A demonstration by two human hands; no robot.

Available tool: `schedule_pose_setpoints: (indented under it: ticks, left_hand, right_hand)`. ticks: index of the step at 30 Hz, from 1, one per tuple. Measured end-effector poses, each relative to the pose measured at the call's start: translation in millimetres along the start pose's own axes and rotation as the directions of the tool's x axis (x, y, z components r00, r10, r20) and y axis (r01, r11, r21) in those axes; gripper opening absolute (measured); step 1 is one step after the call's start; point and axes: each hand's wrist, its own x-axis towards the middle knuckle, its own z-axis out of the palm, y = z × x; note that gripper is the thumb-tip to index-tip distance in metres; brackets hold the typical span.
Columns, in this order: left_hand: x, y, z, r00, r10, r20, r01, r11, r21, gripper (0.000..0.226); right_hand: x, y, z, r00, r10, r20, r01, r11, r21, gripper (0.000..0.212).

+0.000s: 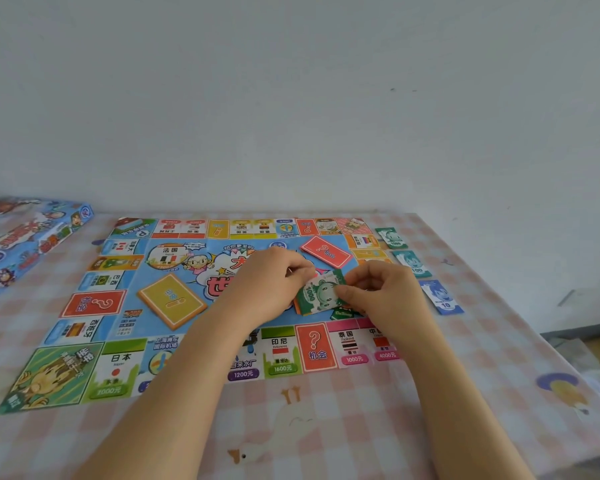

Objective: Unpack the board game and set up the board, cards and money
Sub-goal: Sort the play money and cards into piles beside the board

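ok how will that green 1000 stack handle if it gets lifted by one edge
The stack looks like thin paper notes, so it would probably flop and fan out. Likely very light: the left hand and right hand pinch it with fingertips only. Its offset edges suggest the notes may slide apart.

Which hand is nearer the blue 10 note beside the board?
Right. The right hand is just left of the blue 10 note; the left hand is farther left, over the board.
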Motion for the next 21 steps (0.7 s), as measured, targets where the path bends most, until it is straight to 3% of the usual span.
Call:
schedule_pose_setpoints:
  ticks: [6, 13, 21]
  left_hand:
    - [-2.3, -2.9, -4.3, 0.993, -0.021, 0.116, 0.013, 0.998, 0.069, 0.047]
    - [-3.3, -0.1, -5.4, 0.996, -0.015, 0.09, 0.009, 0.997, 0.071, 0.045]
    - [-2.7, -3.1, -2.7, 0.996, -0.038, 0.084, 0.029, 0.995, 0.099, 0.06]
  right_hand:
    - [-0.9, 0.4, 0.0, 1.0, -0.004, -0.008, 0.004, 0.997, -0.072, 0.013]
    - [-2.4, -1.9, 1.9, 0.997, -0.04, -0.072, 0.038, 0.999, -0.032, 0.013]
    - [-4.1, -6.7, 1.6, 0.998, -0.066, 0.02, 0.067, 0.997, -0.035, 0.017]
